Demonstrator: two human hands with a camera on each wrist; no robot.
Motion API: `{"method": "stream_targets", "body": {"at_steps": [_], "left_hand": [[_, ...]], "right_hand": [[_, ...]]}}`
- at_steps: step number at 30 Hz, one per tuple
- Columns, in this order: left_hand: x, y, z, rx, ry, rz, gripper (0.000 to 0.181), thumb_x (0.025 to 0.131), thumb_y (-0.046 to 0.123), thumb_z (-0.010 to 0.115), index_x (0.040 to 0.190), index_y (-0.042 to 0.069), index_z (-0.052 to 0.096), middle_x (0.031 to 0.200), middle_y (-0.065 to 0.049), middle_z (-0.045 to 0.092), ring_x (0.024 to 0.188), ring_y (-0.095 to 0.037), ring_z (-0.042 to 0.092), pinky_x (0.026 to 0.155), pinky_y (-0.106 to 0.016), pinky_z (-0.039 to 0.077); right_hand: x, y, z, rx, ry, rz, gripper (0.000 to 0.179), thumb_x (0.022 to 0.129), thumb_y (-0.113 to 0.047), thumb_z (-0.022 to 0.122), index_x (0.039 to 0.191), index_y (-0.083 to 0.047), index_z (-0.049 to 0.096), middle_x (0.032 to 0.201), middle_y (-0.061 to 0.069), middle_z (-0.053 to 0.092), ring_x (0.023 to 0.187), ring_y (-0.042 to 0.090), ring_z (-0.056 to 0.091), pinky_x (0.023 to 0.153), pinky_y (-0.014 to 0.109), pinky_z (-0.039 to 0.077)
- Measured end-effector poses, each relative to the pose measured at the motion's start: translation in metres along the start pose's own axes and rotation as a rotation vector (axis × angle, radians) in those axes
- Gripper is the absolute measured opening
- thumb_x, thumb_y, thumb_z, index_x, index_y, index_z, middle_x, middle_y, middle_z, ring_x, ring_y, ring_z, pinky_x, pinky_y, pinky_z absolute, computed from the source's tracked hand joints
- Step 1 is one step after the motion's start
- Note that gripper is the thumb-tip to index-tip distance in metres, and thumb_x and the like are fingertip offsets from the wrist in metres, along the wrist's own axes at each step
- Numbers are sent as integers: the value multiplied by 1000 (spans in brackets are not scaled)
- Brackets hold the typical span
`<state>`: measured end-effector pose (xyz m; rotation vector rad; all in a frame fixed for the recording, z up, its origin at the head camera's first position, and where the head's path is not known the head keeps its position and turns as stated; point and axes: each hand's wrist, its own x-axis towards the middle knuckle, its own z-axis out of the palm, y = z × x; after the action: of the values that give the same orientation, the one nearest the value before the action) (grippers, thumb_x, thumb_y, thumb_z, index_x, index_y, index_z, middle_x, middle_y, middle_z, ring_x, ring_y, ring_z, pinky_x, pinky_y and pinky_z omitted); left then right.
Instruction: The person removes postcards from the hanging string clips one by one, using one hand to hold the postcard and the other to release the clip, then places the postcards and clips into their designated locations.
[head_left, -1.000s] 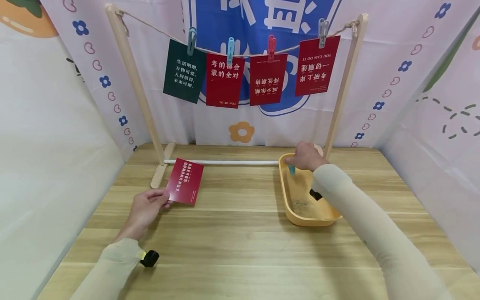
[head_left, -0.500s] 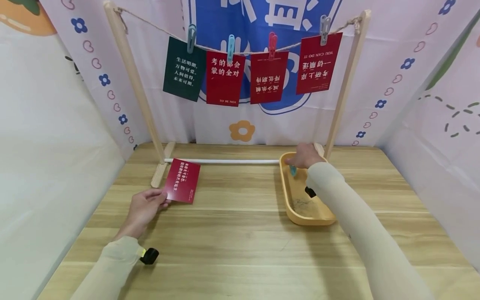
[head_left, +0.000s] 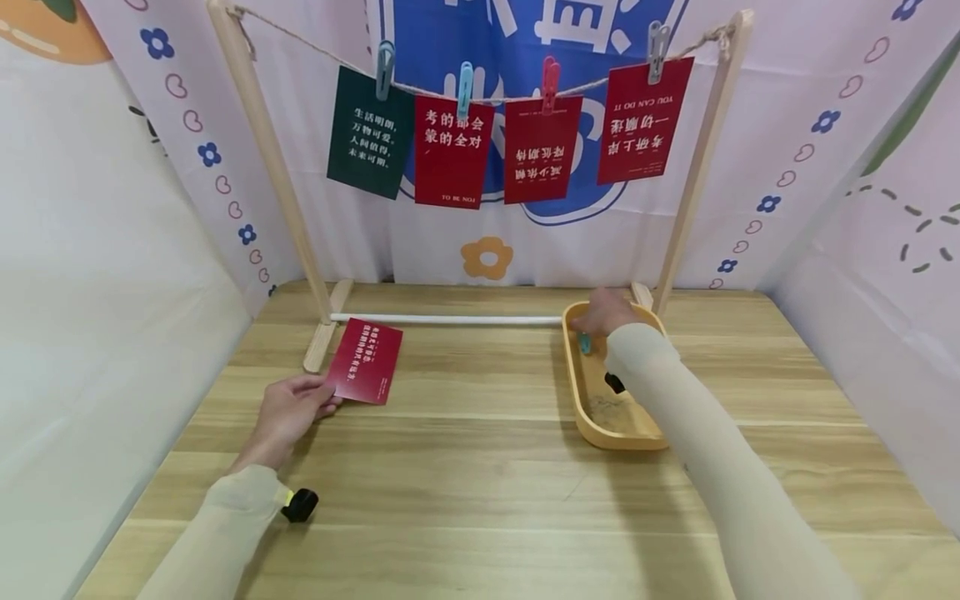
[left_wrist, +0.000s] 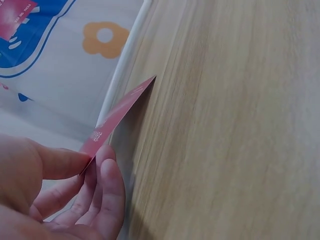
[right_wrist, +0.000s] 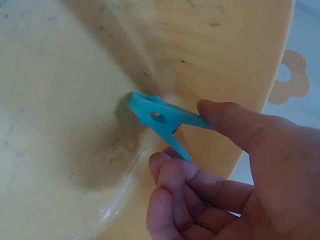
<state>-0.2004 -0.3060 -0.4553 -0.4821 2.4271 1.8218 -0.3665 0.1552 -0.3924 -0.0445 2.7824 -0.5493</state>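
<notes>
My left hand [head_left: 294,408] pinches a red card [head_left: 367,362] with white lettering by its near left corner, between thumb and fingers. In the left wrist view the card [left_wrist: 117,116] is tilted, its far corner close over the wooden table. Inside the yellow tray [head_left: 587,429], my right hand [head_left: 606,312] pinches a turquoise clothespin [right_wrist: 160,118]. The right wrist view has the thumb on one handle and the fingers at the other, with the clothespin's tip near the tray's wall.
A wooden stand with a post [head_left: 273,158] at each side carries a twine line. From it hang a green card [head_left: 370,137] and several red cards, each under a clothespin [head_left: 385,71]. A white rod [head_left: 450,319] joins the stand's feet, behind the held card.
The right hand and sleeve have shifted slightly left within the tray, still with the clothespin. The left hand's card has tilted a little and barely moved. The head view has shifted slightly.
</notes>
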Motion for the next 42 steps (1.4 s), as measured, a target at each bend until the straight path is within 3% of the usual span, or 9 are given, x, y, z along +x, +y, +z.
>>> {"method": "stream_targets", "body": {"at_steps": [6,10,13,18,25,34,42], "left_hand": [[1,3,0,46,15,2,42,108,13,59,141,-12,55,96,3,77,83,1,71,81,-18,62],[2,5,1,172,47,16,40,107,17,60,136,-10,61,100,-6,78,80,-2,70,74,-19,62],[3,6,2,291,73,23,38,106,22,62,131,-6,66,102,-11,79,80,-7,69,70,-21,58],[5,8,0,409,94,31,36,103,28,66,122,-2,73,96,-10,80,80,-14,67,67,-25,49],[7,9,-2,477,123,37,32,99,28,71,114,0,76,88,-8,80,76,-14,61,62,-26,47],[7,11,-7,557,148,12,34,98,31,71,111,0,77,108,-20,76,89,-27,58,68,-32,41],[8,12,-11,579,133,-7,32,99,30,70,109,0,76,106,-19,73,94,-31,57,69,-34,40]], "right_hand": [[0,-3,3,-19,-14,9,34,99,-26,67,74,-4,67,72,2,51,61,15,48,58,28,44],[-1,-4,5,-30,-44,31,34,102,-25,61,78,-2,70,78,5,57,60,13,51,60,27,47],[-2,-3,6,-45,-39,39,29,103,-25,60,83,-4,64,85,8,59,65,16,55,63,29,50],[-2,-2,8,-65,-23,34,26,101,-25,61,83,-6,59,100,17,65,78,24,61,74,35,55],[0,-3,10,-70,-25,50,20,99,-20,59,85,-5,61,112,24,66,84,29,63,79,39,55],[0,-7,12,-29,-32,83,17,100,-17,59,88,-5,60,93,14,59,67,21,55,61,32,49],[2,-10,15,-42,-18,77,21,101,-21,62,91,-2,64,100,18,63,81,28,60,74,39,53]]}}
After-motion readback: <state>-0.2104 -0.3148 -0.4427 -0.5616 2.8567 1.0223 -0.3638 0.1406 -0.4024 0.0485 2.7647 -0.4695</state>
